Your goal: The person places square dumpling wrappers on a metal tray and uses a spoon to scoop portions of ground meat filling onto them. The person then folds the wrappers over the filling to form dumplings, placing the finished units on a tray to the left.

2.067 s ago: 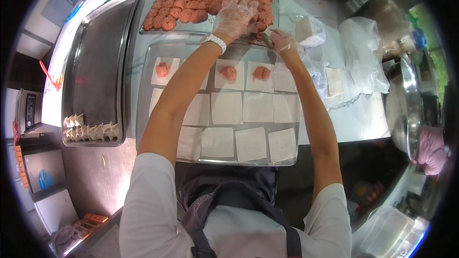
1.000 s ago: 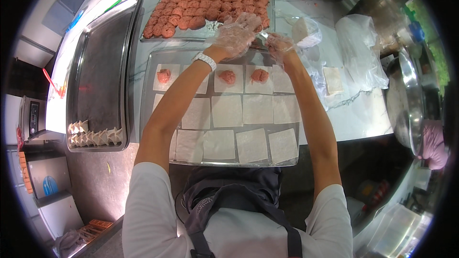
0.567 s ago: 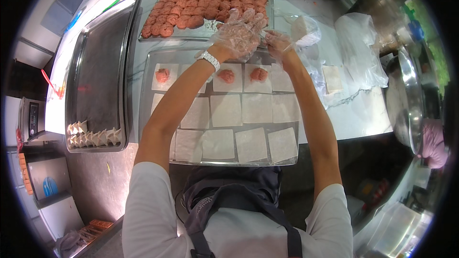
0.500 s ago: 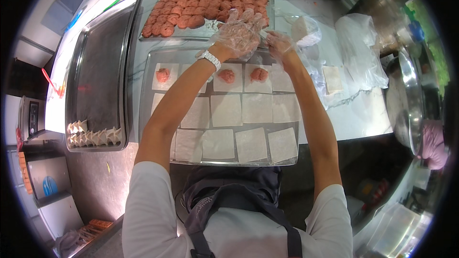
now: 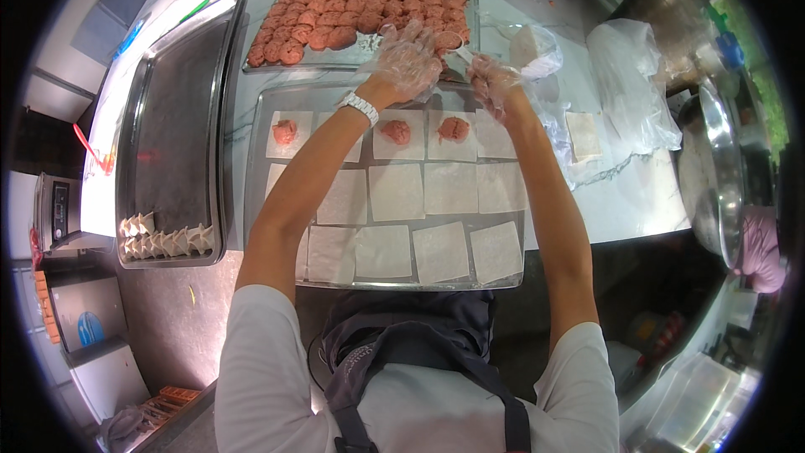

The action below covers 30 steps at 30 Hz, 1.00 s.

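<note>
My right hand [image 5: 493,82], in a clear plastic glove, is closed round the pale handle of a small round spoon [image 5: 464,54]. Reddish minced meat shows in the spoon's bowl. Close beside it, over the near edge of the tray of meatballs [image 5: 360,2], my gloved left hand [image 5: 407,60] has its fingers stretched out; its palm side is hidden. Below both hands lies a metal tray [image 5: 251,176] with rows of square white wrappers [image 5: 397,193]. Three wrappers in the far row show a lump of meat [image 5: 454,128]. My forearms cover parts of other wrappers.
At the left stands a long dark tray [image 5: 172,117] with several folded dumplings [image 5: 168,240] in its near end. Plastic bags [image 5: 633,84] and a loose wrapper [image 5: 584,136] lie at the right. Large metal bowls [image 5: 708,176] stand along the right and far edges.
My left hand has moved slightly left, its fingers drawing away from the spoon. The spoon's round bowl with meat now shows between my hands. The wrappers look the same.
</note>
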Available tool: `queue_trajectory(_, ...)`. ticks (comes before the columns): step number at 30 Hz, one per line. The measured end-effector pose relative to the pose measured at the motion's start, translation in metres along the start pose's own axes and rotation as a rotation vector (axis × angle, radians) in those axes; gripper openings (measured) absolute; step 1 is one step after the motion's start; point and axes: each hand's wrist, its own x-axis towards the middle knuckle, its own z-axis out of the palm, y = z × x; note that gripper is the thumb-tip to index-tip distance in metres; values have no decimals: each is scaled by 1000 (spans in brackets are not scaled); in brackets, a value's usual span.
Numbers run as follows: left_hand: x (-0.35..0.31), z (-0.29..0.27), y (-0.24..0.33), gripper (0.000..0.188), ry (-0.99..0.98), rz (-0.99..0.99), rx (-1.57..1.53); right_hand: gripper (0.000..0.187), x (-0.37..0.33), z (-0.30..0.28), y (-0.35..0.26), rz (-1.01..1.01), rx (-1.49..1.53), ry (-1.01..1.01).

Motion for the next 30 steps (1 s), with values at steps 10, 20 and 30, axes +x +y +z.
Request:
queue_trajectory(10, -1, 4, -12, 47, 229, -32, -8, 9, 11, -15, -4, 75, 25, -62)
queue_trajectory(20, -4, 9, 10, 56, 221, -58, -297, 6, 20, -15, 9, 48, 170, -72)
queue_trajectory(30, -5, 6, 19, 59, 124, -67, -53, 12, 12, -2, -2, 104, 163, -61)
